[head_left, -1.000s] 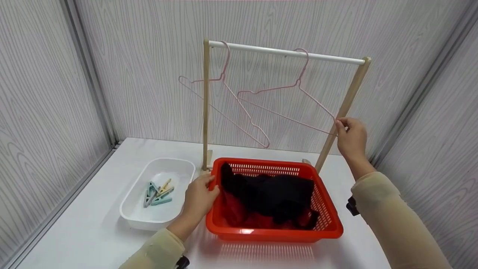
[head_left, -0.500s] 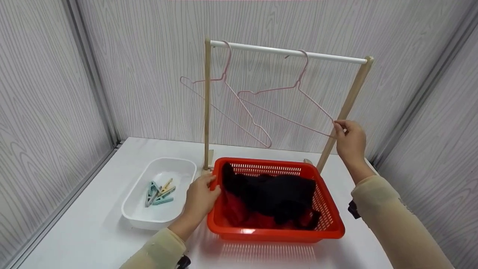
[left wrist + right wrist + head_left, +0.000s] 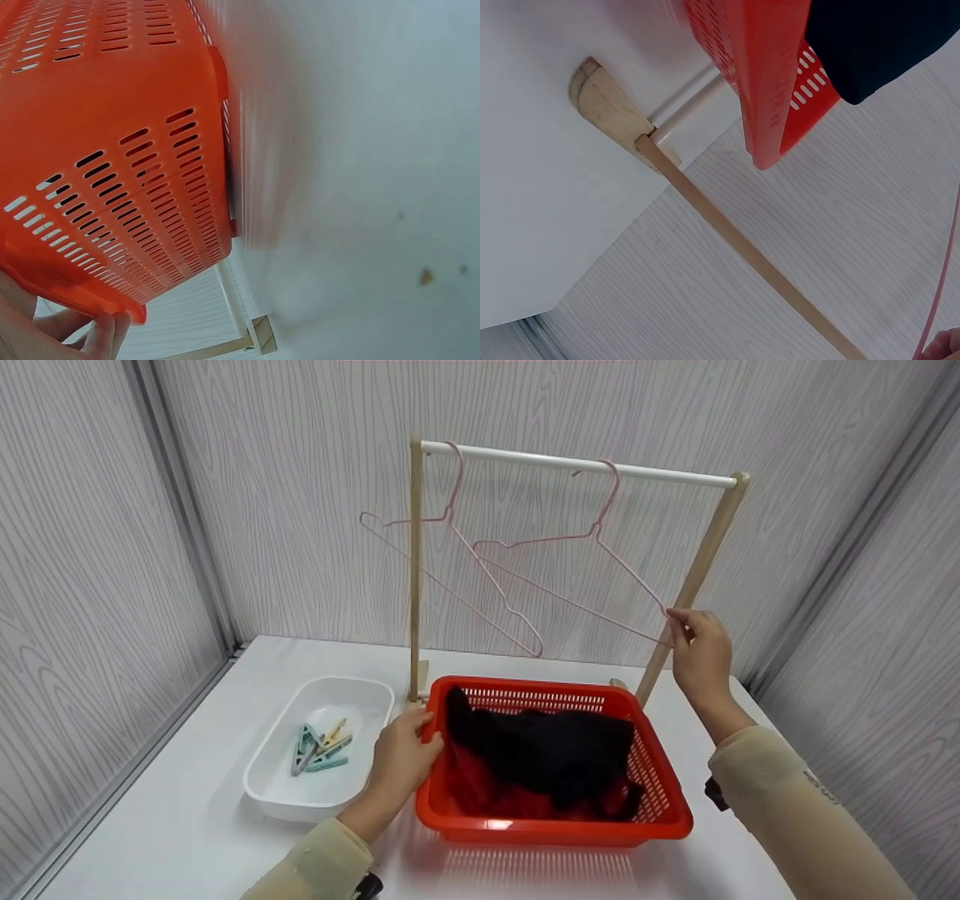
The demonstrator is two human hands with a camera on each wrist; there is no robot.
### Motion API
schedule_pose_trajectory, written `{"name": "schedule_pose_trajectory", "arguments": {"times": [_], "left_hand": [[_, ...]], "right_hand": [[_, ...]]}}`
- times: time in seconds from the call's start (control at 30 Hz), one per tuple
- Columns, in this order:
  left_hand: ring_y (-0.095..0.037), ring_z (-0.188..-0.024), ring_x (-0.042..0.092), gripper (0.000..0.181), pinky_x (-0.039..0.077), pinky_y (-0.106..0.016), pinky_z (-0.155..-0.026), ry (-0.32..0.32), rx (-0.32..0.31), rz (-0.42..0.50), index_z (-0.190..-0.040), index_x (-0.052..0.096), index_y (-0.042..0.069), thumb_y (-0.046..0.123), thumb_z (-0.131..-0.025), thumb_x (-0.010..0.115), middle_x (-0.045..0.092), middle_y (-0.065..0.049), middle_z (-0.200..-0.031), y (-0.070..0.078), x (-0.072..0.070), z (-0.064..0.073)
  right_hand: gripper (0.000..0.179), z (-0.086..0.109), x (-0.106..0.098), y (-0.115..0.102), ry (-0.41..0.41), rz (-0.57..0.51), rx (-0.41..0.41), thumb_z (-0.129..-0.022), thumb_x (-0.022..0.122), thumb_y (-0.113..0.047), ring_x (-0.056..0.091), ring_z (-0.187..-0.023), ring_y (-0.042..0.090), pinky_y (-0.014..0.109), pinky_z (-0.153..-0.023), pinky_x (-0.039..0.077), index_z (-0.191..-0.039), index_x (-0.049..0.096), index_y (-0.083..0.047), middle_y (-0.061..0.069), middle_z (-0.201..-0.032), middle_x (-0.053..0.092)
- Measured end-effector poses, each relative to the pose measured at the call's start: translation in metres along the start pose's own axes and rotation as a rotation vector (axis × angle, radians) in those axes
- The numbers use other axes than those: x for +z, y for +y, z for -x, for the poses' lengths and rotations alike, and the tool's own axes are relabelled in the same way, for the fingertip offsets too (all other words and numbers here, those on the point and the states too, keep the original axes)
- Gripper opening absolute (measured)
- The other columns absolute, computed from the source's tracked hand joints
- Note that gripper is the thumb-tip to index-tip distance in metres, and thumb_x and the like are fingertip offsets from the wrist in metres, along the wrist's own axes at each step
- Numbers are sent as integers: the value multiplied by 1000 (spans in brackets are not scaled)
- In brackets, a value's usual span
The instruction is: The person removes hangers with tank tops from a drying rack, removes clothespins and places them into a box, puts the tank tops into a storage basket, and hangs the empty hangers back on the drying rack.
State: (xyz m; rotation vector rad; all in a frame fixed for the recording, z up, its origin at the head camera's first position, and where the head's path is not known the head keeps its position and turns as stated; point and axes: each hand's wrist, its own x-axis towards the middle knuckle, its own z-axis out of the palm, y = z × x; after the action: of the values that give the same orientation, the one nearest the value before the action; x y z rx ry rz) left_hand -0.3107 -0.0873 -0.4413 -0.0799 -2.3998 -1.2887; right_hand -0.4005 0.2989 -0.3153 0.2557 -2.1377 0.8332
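In the head view my right hand (image 3: 703, 656) pinches the right end of a pink hanger (image 3: 574, 604), whose hook hangs over the white rail of a rack. Only its fingertips and a bit of the hanger show at the corner of the right wrist view. My left hand (image 3: 405, 754) grips the left rim of a red basket (image 3: 555, 831), with the thumb on the inner side. In the left wrist view, fingers (image 3: 97, 337) curl under that rim. Black cloth (image 3: 559, 746) and red cloth (image 3: 469, 784) lie heaped inside the basket.
A second pink hanger (image 3: 491, 574) hangs farther left on the rack's rail (image 3: 525, 458). The rack's wooden posts (image 3: 415, 577) stand behind the basket. Left of it, a white tub (image 3: 259, 757) holds several clothespins (image 3: 319, 750). Patterned walls enclose the white table (image 3: 180, 802).
My right hand has come slightly down and left, and the hanger's right end has dropped with it. The left hand keeps its hold on the basket.
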Motion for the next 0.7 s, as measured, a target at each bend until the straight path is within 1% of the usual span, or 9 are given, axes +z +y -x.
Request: {"name": "schedule_pose_trajectory", "arguments": {"times": [0.13, 0.23, 0.37, 0.47, 0.7], "left_hand": [[-33, -116, 62, 36, 50, -46, -98, -9, -15, 4, -122, 69, -4, 7, -87, 71, 66, -19, -126, 0, 0, 0], [-33, -116, 63, 35, 50, -47, -99, -2, -2, -1, -121, 70, -4, 7, -87, 71, 67, -19, -125, -1, 0, -1], [-34, -116, 63, 35, 50, -47, -98, 1, 7, -7, -120, 70, -4, 7, -87, 71, 67, -19, -124, -1, 0, -1], [-33, -117, 62, 35, 50, -47, -99, -3, -3, -5, -121, 70, -3, 7, -87, 71, 67, -18, -125, 0, -1, -1], [-34, -117, 62, 36, 50, -47, -99, -13, -7, 0, -122, 69, -4, 8, -88, 70, 66, -19, -127, -1, -1, -1]], "right_hand": [[20, 4, -1, -2, -9, 2, 9, -100, 57, -2, 56, -88, 24, 31, -78, 41, -113, 71, 3, 19, -102, 65], [20, 6, -1, -3, -7, 6, 9, -100, 57, -3, 57, -89, 24, 27, -77, 41, -114, 71, 3, 19, -104, 65], [20, 7, 0, -4, 7, 8, 0, -100, 58, -3, 56, -87, 23, 23, -73, 40, -115, 71, 2, 19, -103, 65], [20, 9, 1, -4, 14, 2, 0, -101, 58, -4, 55, -84, 21, 21, -71, 40, -115, 71, 2, 19, -102, 65], [21, 12, 2, -6, 36, -11, 7, -100, 58, -3, 56, -84, 20, 18, -71, 40, -117, 71, 2, 18, -101, 65]]}}
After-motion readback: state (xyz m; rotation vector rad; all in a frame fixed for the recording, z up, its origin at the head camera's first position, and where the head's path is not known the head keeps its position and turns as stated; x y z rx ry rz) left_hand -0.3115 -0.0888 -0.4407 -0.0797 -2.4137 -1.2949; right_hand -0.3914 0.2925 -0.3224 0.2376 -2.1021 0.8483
